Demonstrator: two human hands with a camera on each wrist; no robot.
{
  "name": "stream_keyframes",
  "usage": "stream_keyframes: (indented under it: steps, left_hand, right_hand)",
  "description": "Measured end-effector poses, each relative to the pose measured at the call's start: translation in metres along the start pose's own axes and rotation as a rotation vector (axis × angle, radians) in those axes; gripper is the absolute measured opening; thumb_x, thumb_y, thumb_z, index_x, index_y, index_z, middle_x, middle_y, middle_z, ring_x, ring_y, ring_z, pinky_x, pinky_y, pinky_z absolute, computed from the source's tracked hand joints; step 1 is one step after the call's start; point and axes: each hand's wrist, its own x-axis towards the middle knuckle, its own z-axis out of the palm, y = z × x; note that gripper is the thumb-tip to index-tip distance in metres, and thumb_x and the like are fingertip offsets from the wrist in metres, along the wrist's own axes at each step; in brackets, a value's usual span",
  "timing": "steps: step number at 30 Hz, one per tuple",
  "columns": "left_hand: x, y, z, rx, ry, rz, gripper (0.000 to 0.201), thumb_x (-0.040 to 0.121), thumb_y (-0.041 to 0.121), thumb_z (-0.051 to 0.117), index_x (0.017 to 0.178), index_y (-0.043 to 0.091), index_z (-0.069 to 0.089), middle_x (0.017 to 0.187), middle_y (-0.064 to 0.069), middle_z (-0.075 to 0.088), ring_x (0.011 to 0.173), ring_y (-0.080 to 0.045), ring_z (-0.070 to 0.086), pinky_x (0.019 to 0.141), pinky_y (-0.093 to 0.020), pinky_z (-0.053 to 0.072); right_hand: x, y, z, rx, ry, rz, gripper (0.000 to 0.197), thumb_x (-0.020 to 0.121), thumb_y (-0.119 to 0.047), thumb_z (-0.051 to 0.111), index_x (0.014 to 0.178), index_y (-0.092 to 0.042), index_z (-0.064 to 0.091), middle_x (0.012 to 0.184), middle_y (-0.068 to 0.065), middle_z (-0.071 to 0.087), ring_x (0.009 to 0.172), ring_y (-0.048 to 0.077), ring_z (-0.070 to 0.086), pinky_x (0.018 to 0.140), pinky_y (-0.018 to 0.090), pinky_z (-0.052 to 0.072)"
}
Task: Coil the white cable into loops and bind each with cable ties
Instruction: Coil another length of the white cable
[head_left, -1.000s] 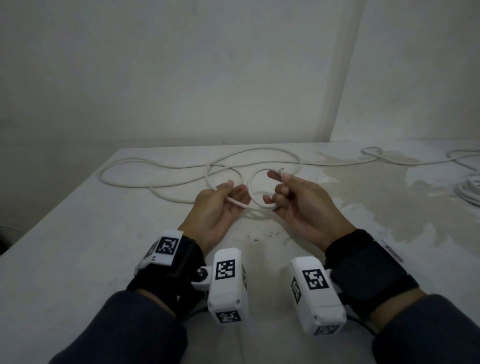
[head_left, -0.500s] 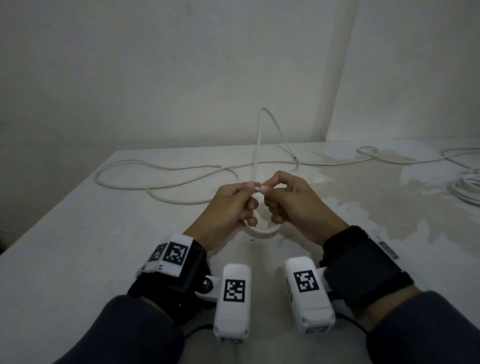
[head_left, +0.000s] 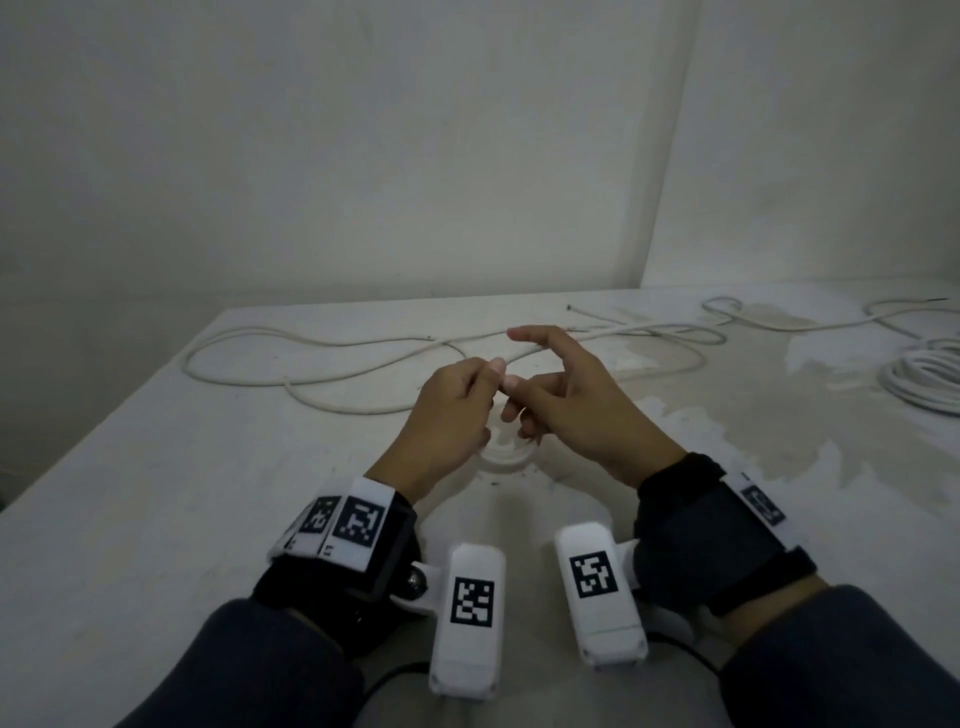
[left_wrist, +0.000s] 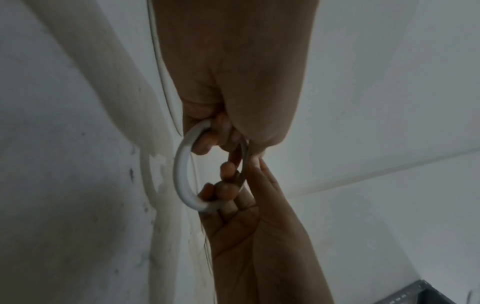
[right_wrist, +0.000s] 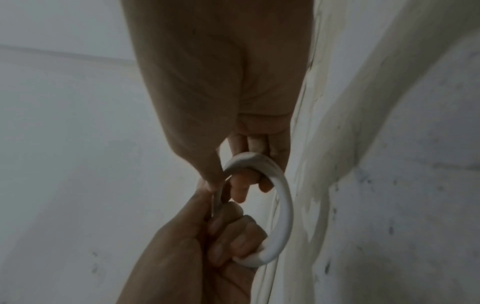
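A small loop of white cable (head_left: 506, 460) hangs between my two hands just above the table (head_left: 156, 519). My left hand (head_left: 457, 405) grips one side of the loop (left_wrist: 182, 164), fingers curled round it. Fingers of my right hand (head_left: 556, 410) hook through the other side (right_wrist: 284, 205), while its index finger sticks out straight. A thin pale strand (left_wrist: 244, 162) runs between the two thumbs; whether it is a tie or cable I cannot tell. The rest of the white cable (head_left: 332, 402) trails away across the table behind my hands.
A coiled bundle of white cable (head_left: 924, 379) lies at the table's right edge, and another loose strand (head_left: 779, 322) curves along the back right. The table's left edge runs diagonally on the left; walls close off the back.
The cable end that stood up above my hands half a second ago has come down. The loop between my hands is smaller and tighter, and my right index finger has straightened out.
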Motion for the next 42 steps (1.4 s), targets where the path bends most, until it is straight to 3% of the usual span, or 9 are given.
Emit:
stream_keyframes:
  steps: [4,8,12,17,23,28,36,39,42]
  left_hand:
    - [0.001,-0.002,0.0,0.067,0.054,0.029,0.032,0.101,0.03,0.043,0.074,0.018,0.058,0.059,0.007,0.046,0.048,-0.003,0.043,0.057,-0.028,0.042]
    - [0.003,-0.002,0.001,0.039,0.064,0.027,0.031,0.1,0.031,0.045,0.078,0.015,0.061,0.058,0.007,0.046,0.042,0.0,0.043,0.055,-0.028,0.043]
    - [0.003,-0.004,0.001,0.107,0.083,0.035,0.033,0.099,0.032,0.046,0.081,0.012,0.065,0.061,0.007,0.047,0.055,-0.009,0.047,0.066,-0.034,0.045]
    - [0.004,-0.002,0.002,0.052,0.111,0.044,0.033,0.1,0.032,0.044,0.081,0.014,0.065,0.061,0.011,0.046,0.058,-0.007,0.045,0.068,-0.031,0.042]
    - [0.005,-0.005,0.002,-0.225,0.035,-0.064,0.034,0.101,0.03,0.044,0.09,0.008,0.066,0.06,0.009,0.042,0.051,-0.007,0.041,0.064,-0.027,0.038]
    - [0.006,0.001,0.003,-0.526,0.033,-0.079,0.03,0.101,0.023,0.042,0.087,0.006,0.061,0.047,0.013,0.035,0.043,-0.002,0.035,0.057,-0.022,0.035]
    - [0.004,0.004,0.005,-0.741,-0.055,-0.122,0.025,0.101,0.024,0.039,0.089,0.006,0.05,0.055,0.005,0.034,0.051,-0.008,0.033,0.059,-0.023,0.04]
    - [0.001,0.004,0.006,-0.678,-0.092,-0.285,0.043,0.097,0.047,0.039,0.099,0.009,0.059,0.071,-0.002,0.049,0.068,-0.014,0.047,0.067,-0.031,0.045]
    - [-0.003,0.002,0.004,-0.596,-0.201,-0.516,0.062,0.093,0.062,0.035,0.092,0.005,0.058,0.076,-0.011,0.058,0.067,-0.021,0.056,0.058,-0.029,0.049]
  right_hand:
    - [-0.001,0.001,-0.01,-0.388,0.109,-0.031,0.056,0.071,-0.021,0.083,0.119,-0.035,0.058,0.078,-0.003,0.062,0.068,0.01,0.058,0.076,0.031,0.054]
    - [-0.002,-0.002,-0.016,-0.661,0.244,-0.024,0.055,0.071,-0.043,0.078,0.123,-0.044,0.059,0.073,-0.015,0.052,0.069,0.004,0.05,0.063,0.02,0.036]
    - [-0.003,-0.004,-0.016,-0.826,0.181,0.054,0.048,0.077,-0.057,0.068,0.121,-0.04,0.063,0.113,-0.014,0.067,0.102,0.011,0.06,0.073,0.024,0.041]
    - [0.001,-0.012,-0.015,-0.951,0.193,-0.046,0.026,0.084,-0.049,0.063,0.103,-0.034,0.074,0.062,-0.015,0.045,0.074,0.012,0.048,0.052,0.022,0.026]
    - [-0.002,0.001,-0.02,-0.281,0.057,-0.071,0.011,0.087,-0.024,0.068,0.077,-0.024,0.073,0.068,-0.006,0.064,0.07,0.009,0.056,0.07,0.025,0.042]
    - [-0.004,-0.009,-0.013,0.21,-0.109,0.073,0.021,0.098,-0.022,0.05,0.089,-0.009,0.064,0.065,0.004,0.063,0.066,0.015,0.06,0.079,0.033,0.055]
    - [-0.001,-0.017,0.001,0.501,0.005,0.194,0.03,0.1,-0.027,0.045,0.078,-0.009,0.053,0.043,-0.01,0.026,0.038,0.008,0.025,0.048,0.021,0.037]
    - [0.001,-0.02,-0.003,0.637,0.116,0.176,0.033,0.101,-0.026,0.044,0.072,-0.01,0.049,0.039,-0.01,0.024,0.035,0.007,0.023,0.041,0.018,0.033]
    - [0.001,-0.025,-0.011,0.841,0.167,0.12,0.035,0.102,-0.028,0.04,0.072,-0.011,0.046,0.039,-0.011,0.021,0.032,0.004,0.02,0.04,0.017,0.031]
